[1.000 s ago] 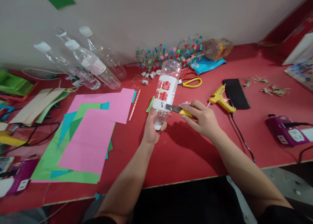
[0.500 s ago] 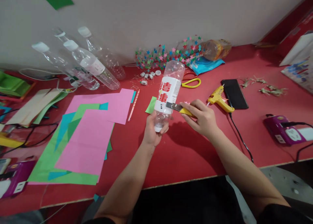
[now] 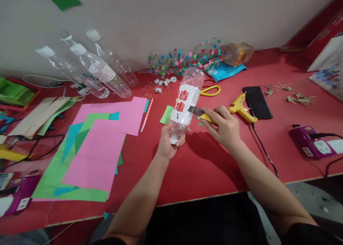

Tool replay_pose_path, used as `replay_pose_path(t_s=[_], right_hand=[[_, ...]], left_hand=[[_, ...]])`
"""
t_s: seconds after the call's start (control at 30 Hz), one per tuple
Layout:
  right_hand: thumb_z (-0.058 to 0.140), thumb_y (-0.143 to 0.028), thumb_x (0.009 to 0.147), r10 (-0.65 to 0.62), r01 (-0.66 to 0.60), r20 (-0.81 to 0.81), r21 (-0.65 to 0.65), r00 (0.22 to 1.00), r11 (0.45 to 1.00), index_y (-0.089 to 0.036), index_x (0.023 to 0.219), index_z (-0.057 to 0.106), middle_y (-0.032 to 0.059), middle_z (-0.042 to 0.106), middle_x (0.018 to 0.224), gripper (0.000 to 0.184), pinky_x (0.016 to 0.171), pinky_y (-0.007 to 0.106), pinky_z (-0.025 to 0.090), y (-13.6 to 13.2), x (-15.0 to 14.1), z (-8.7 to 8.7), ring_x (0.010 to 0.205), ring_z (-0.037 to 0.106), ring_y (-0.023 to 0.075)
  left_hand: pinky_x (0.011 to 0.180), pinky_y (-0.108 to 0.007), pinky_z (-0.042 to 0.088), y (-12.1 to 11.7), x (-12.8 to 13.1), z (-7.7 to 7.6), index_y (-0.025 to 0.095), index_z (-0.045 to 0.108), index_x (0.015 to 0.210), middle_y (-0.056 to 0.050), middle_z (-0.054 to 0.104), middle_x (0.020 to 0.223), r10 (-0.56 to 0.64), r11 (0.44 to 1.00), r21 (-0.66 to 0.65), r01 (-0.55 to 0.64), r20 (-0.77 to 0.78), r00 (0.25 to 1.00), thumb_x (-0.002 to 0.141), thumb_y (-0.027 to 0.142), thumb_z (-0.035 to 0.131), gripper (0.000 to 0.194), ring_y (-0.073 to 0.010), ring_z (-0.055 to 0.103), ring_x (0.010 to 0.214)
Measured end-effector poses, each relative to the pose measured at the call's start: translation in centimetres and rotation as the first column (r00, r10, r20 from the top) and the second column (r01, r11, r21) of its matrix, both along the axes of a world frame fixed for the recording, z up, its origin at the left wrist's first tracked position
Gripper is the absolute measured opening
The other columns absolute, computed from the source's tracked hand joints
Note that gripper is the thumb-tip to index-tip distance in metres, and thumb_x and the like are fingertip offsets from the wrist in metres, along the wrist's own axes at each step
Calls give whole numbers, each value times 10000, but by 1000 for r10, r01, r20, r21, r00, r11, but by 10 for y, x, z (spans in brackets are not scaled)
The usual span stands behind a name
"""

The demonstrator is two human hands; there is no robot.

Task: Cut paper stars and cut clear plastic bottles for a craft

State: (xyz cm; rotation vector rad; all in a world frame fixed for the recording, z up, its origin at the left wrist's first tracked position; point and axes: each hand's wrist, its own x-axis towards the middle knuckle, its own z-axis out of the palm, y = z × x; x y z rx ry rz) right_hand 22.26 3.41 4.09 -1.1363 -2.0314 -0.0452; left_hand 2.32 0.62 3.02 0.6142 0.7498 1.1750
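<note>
Wrapped around the capped neck end of a clear plastic bottle [image 3: 184, 102] is my left hand [image 3: 170, 143]. The bottle tilts with its white cap toward me and its wide end away; a white label with red characters covers its middle. My right hand [image 3: 225, 125] grips a yellow utility knife [image 3: 209, 119] with its blade out. That blade lies over the right side of the label; I cannot tell whether it cuts in. Behind the bottle are yellow-handled scissors [image 3: 211, 91], partly hidden. A small green paper [image 3: 166, 115] lies left of the bottle.
Left are pink, green and blue papers [image 3: 93, 155] and several upright bottles [image 3: 107, 73]. A star-covered bottle [image 3: 182, 59] lies at the back. Right are a yellow glue gun [image 3: 242, 107], a black phone [image 3: 257, 102] and a purple power socket [image 3: 311, 141].
The knife and my right hand have shifted slightly right and a little down along the label. The bottle has moved slightly right at its far end; my left hand keeps its hold.
</note>
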Motion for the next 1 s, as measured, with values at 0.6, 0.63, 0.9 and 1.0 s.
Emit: replay_pose_path(t_s=[0.6, 0.63, 0.9, 1.0], right_hand=[[570, -316, 923, -234, 229, -134, -52, 963, 972, -247, 1190, 652, 45, 576, 880, 288, 645, 308, 488, 12, -4, -5, 760, 581, 179], [560, -308, 929, -226, 225, -123, -20, 966, 974, -247, 1206, 647, 47, 577, 878, 297, 646, 309, 488, 11, -4, -5, 753, 580, 178], [502, -373, 947, -280, 284, -160, 3, 946, 959, -231, 1157, 667, 42, 568, 828, 302, 659, 320, 467, 34, 34, -6, 725, 559, 178], [468, -410, 950, -375, 400, -411, -28, 831, 916, -195, 1132, 647, 59, 570, 852, 333, 671, 351, 469, 39, 40, -2, 746, 553, 197]], left_hand=[[324, -208, 160, 5, -9, 3, 123, 602, 854, -71, 678, 673, -129, 991, -44, 129, -12, 992, 813, 551, 488, 445, -6, 281, 278], [324, -206, 163, 6, -11, 4, 120, 605, 853, -71, 675, 674, -151, 987, -54, 150, -12, 988, 812, 558, 481, 457, -5, 280, 281], [322, -187, 115, 13, -43, 10, 120, 584, 880, -80, 668, 609, -234, 972, -89, 217, -296, 926, 771, 463, 605, 360, -11, 313, 281], [326, -177, 158, 13, -36, 7, 129, 561, 896, -76, 679, 639, -162, 986, -75, 147, -247, 955, 767, 487, 600, 382, -10, 318, 285]])
